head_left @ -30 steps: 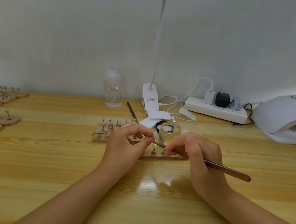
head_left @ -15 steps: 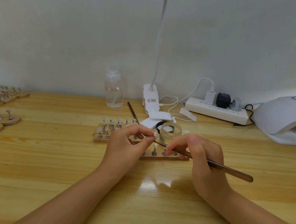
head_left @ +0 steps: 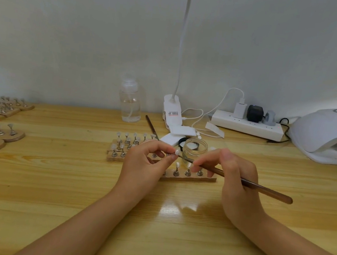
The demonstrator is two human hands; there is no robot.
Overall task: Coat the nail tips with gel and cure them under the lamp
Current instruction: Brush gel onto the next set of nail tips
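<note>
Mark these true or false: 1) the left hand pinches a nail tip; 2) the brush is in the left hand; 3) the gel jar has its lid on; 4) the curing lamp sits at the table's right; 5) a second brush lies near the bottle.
1) True: the left hand pinches a nail tip.
2) False: the right hand holds the brush.
3) False: the gel jar stands open.
4) True: curing lamp.
5) True: second brush, bottle.

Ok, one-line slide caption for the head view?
Left hand pinches a nail tip while right hand brushes gel onto it.
</note>
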